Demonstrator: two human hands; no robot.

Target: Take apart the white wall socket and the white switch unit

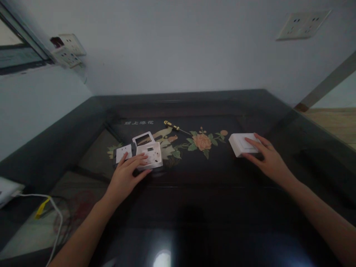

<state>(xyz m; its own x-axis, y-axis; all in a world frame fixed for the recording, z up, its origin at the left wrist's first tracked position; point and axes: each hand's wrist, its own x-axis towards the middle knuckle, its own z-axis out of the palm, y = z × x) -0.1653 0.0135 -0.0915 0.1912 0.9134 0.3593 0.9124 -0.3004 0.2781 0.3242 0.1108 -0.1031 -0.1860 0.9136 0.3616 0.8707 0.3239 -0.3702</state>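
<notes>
My left hand lies over a group of socket parts on the left of the dark table, its fingers stretched out and apart. Under its fingertips are a white plastic mounting box, open side up, and a white socket panel with a dark edge. Behind them, a white rectangular frame touches the box. On the right, my right hand grips a white square box between thumb and fingers, at the tabletop. A screwdriver with a yellow and black handle lies between the hands, farther back.
The glossy black table bears a flower and bird picture. A white cable with a yellow tag runs down the left side from a white device. Wall sockets are at the back right, others at the left.
</notes>
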